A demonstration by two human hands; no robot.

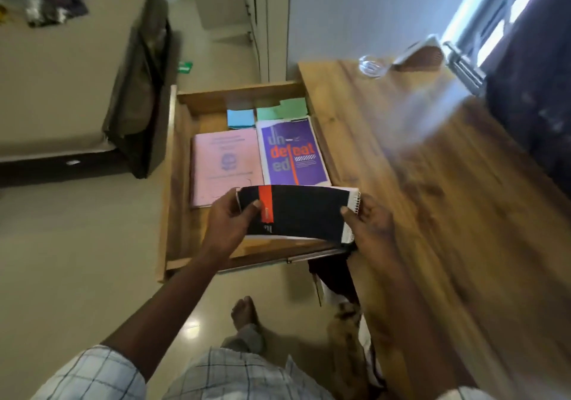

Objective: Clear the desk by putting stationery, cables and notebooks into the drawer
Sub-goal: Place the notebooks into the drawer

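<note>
A dark spiral notebook [304, 214] with an orange stripe hangs over the near end of the open wooden drawer [177, 164]. My left hand [230, 217] grips its left edge, and my right hand [369, 225] holds the spiral-bound right edge. Inside the drawer lie a pink notebook [224, 160] on the left and a purple book [292, 152] with "undefeated" on its cover on the right. Behind them sit a blue sticky-note pad [240, 118] and green sticky notes [282, 110].
The wooden desk [417, 183] stretches to the right of the drawer, with a coiled white cable [372, 67] near its far corner. A bed with a dark bag [139, 90] stands to the left. My bare foot [244, 310] rests on the tiled floor below.
</note>
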